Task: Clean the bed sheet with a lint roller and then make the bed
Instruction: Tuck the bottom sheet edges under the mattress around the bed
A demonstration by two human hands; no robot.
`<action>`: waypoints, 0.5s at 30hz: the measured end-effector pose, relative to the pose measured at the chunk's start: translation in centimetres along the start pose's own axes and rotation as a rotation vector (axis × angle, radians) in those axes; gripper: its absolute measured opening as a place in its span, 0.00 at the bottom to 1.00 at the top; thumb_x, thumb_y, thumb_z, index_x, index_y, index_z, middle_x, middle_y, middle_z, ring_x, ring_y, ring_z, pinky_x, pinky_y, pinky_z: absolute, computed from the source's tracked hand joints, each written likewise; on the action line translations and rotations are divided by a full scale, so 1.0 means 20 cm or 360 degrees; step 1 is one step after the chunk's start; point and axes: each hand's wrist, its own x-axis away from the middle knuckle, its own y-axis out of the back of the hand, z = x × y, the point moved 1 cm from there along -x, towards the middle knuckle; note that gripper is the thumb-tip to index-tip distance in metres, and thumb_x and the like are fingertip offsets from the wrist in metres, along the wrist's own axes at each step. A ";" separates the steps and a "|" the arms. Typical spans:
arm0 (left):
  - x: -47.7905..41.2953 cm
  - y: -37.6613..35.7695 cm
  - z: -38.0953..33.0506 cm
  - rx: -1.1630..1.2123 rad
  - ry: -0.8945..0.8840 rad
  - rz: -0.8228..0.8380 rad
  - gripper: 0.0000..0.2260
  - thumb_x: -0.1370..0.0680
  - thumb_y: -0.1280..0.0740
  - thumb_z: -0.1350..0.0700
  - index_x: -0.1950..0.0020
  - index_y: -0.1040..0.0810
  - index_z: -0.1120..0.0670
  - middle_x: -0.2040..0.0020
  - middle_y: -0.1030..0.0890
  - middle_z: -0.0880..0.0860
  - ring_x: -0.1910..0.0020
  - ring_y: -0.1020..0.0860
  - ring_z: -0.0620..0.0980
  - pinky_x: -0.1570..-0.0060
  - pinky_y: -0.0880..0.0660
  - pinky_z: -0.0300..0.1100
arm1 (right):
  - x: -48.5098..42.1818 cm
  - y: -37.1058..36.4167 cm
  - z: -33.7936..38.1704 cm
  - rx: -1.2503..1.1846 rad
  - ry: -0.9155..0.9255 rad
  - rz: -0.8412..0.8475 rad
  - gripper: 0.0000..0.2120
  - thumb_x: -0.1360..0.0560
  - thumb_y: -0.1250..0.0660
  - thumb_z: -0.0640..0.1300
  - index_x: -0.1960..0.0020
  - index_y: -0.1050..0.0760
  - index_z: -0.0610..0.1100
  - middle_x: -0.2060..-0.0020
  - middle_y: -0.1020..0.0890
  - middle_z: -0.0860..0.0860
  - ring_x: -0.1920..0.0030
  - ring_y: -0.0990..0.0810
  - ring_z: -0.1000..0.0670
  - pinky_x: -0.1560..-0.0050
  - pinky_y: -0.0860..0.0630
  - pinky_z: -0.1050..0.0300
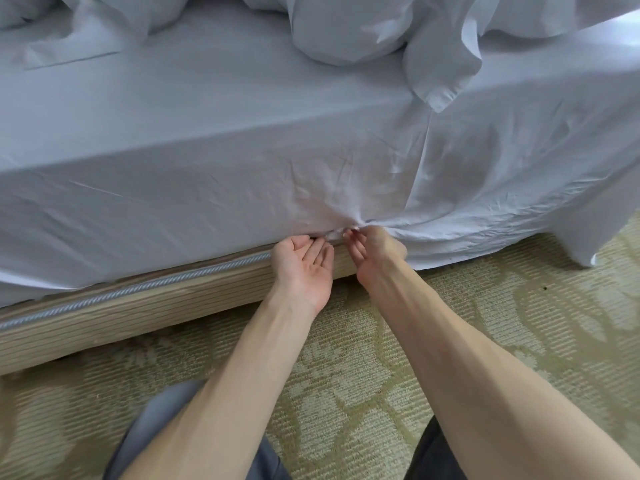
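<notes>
In the head view the sheet (242, 168) drapes down the mattress side and hangs loose toward 3 o'clock. The left hand (304, 268) lies palm up, its straight fingers pushed under the hem above the bed base (138, 306). The right hand (374, 254), just beside it at 3 o'clock, pinches a gathered bunch, and a hard tug there would likely pull the hem off the left fingers or tuck in a creased lump.

Clearance at the bed edge. Ahead of the fingers (320, 250), the taut bed sheet (207, 188) formed a wall, leaving only a narrow seam above the bed base (138, 313). Right of the fingers, loose sheet hung to the carpet (346, 375). Behind the fingers, carpet lay open. Far beyond them, a crumpled duvet (346, 29) crowded the sheet's upper surface.
</notes>
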 end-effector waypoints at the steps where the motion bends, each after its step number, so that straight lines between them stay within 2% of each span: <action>1: 0.00 -0.01 0.01 0.0026 -0.0001 0.0008 0.20 0.17 0.44 0.63 0.26 0.35 0.70 0.25 0.32 0.66 0.23 0.34 0.59 0.23 0.37 0.51 | 0.02 0.00 0.01 -0.0045 -0.0018 0.0066 0.11 0.22 0.35 0.34 0.43 0.24 0.28 0.54 0.15 0.35 0.57 0.13 0.42 0.53 0.15 0.50; 5: -0.02 -0.02 0.03 0.0217 0.0039 0.0063 0.20 0.17 0.45 0.62 0.26 0.33 0.69 0.25 0.31 0.65 0.24 0.33 0.58 0.24 0.35 0.51 | 0.03 0.03 0.10 -0.0043 -0.0235 0.0391 0.30 0.20 0.38 0.51 0.29 0.34 0.29 0.38 0.22 0.31 0.41 0.19 0.36 0.36 0.22 0.46; 8: -0.06 -0.02 0.05 0.0351 0.0079 0.0169 0.19 0.17 0.46 0.61 0.27 0.31 0.67 0.28 0.27 0.63 0.27 0.29 0.57 0.23 0.36 0.51 | 0.00 0.05 0.23 -0.0004 -0.0465 0.0667 0.42 0.21 0.39 0.59 0.23 0.46 0.28 0.27 0.34 0.29 0.27 0.32 0.32 0.24 0.38 0.39; 11: -0.09 -0.03 0.08 0.0470 0.0112 0.0302 0.20 0.16 0.47 0.59 0.26 0.31 0.66 0.28 0.27 0.63 0.26 0.30 0.57 0.22 0.39 0.51 | -0.03 0.07 0.32 -0.0226 -0.0617 0.0906 0.53 0.25 0.37 0.67 0.23 0.53 0.26 0.25 0.45 0.27 0.23 0.44 0.29 0.22 0.46 0.36; 15: -0.18 -0.04 0.08 0.0557 0.0169 0.0326 0.22 0.16 0.49 0.56 0.24 0.33 0.63 0.27 0.27 0.61 0.25 0.31 0.57 0.21 0.42 0.53 | -0.05 0.04 0.27 -0.0378 -0.0586 0.0924 0.56 0.28 0.35 0.70 0.23 0.51 0.28 0.24 0.43 0.28 0.23 0.45 0.30 0.22 0.48 0.35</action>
